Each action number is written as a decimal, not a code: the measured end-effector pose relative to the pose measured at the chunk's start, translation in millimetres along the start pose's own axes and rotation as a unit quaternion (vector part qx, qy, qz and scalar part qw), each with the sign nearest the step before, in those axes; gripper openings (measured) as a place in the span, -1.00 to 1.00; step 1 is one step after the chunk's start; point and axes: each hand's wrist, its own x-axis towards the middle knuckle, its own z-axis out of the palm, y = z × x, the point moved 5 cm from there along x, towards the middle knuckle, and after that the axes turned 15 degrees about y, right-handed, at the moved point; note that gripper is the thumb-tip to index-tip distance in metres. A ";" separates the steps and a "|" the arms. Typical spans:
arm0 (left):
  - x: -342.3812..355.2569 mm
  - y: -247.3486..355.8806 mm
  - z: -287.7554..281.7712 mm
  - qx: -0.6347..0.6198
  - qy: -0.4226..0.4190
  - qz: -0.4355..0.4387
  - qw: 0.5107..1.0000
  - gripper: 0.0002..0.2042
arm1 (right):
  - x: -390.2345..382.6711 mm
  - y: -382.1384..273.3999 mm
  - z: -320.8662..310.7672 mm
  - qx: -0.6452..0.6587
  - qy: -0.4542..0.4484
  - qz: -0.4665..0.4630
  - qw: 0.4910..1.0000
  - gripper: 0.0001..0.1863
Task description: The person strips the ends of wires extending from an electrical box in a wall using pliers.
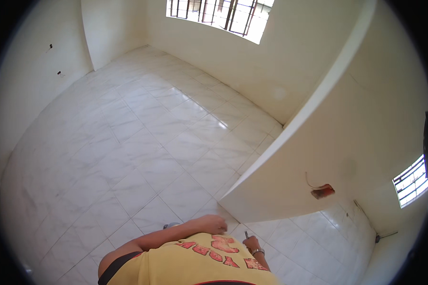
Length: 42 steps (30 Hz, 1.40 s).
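My left arm reaches across the front of my yellow shirt (195,259), which has red lettering. At its end my left hand (213,223) is closed, its fingers curled down; whatever they may hold is hidden. To its right, my right hand (252,244) is closed on a thin dark stick-like tool (246,234) that points upward; its exact kind is too small to tell. A wristwatch (258,251) with a metal band circles my right wrist. Both hands are above the tiled floor (161,161), near the end of a partition wall (280,180).
A broken-out red socket hole (323,191) with a loose wire marks the partition wall. Barred windows (218,14) stand at the back and right. Two small wall holes (59,72) with wires show on the left wall. A grey rounded thing (171,225) is partly hidden behind my left forearm.
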 end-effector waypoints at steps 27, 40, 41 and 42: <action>-222.2 -557.2 -300.2 -0.118 0.054 -0.420 0.898 -0.35 | 315.6 -636.5 89.6 -0.230 -0.317 -0.348 0.852 -0.77; -268.7 -769.1 -529.7 -0.235 0.481 -0.626 0.567 -0.47 | 392.5 -1258.0 110.0 -0.140 -0.181 -0.420 0.878 -0.80; -253.3 -785.2 -585.3 -0.241 0.435 -0.638 0.587 -0.46 | 408.1 -1269.2 109.6 -0.159 -0.152 -0.401 0.889 -0.81; -239.3 -792.3 -645.4 -0.246 0.403 -0.644 0.602 -0.45 | 423.8 -1285.2 121.1 -0.277 -0.148 -0.524 0.792 -0.80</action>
